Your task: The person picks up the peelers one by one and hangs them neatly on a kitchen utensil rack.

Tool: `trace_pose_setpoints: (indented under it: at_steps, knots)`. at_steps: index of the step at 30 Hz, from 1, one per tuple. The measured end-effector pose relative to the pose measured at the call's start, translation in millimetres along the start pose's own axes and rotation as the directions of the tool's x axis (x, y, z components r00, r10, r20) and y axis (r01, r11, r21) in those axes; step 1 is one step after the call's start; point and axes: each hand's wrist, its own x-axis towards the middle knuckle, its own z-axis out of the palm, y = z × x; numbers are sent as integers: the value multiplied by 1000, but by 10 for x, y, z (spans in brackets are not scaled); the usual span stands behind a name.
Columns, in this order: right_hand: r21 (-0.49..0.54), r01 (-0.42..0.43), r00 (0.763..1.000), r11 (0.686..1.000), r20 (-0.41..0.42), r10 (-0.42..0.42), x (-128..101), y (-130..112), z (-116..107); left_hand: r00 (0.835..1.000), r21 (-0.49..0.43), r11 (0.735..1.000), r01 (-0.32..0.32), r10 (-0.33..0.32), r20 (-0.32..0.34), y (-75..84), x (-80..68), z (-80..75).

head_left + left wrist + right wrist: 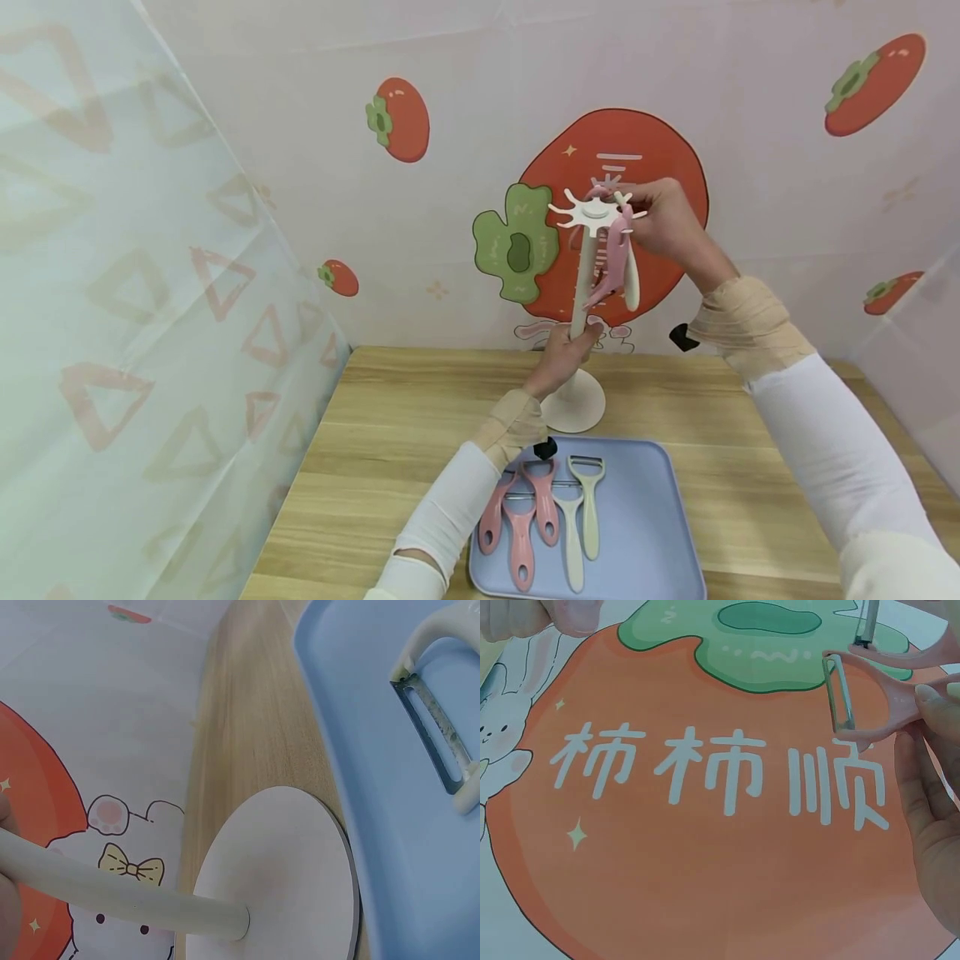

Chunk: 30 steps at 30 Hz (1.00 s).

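A white stand (585,283) with a ring of hook arms (581,215) on top rises from a round base (587,408). My left hand (561,358) grips its pole low down, thumb around the far side. Up at the hooks, my right hand (663,218) pinches a pink peeler (892,705) by its handle, as the right wrist view shows; its metal blade points away from the fingers. A second pink peeler (617,258) hangs from the hooks on the right side, beside a pale peeler handle (632,279). The right hand's fingertips are partly hidden behind the hooks in the head view.
A blue tray (645,517) lies on the wooden table (375,442) in front of the stand base. On its left half are three pink peelers (521,546) and two pale ones (591,517). A printed backdrop (465,50) stands close behind the stand.
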Motion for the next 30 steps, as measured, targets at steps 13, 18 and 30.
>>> trace_pose_setpoints:
  at_steps: [13, 18, 30]
  knots:
    - [10, -41, 999, 999, 14, 41, -93, 104, 81, 1000, -18, 1000, -17, 17, -3, -10, -11, 2]
    - [17, -41, 999, 999, 19, 41, -116, 133, 82, 1000, -23, 999, -23, 23, -6, 4, -15, 11]
    - [46, -14, 1000, 999, 16, 13, -136, 141, 56, 1000, 0, 1000, -4, 4, -8, 12, -9, 9]
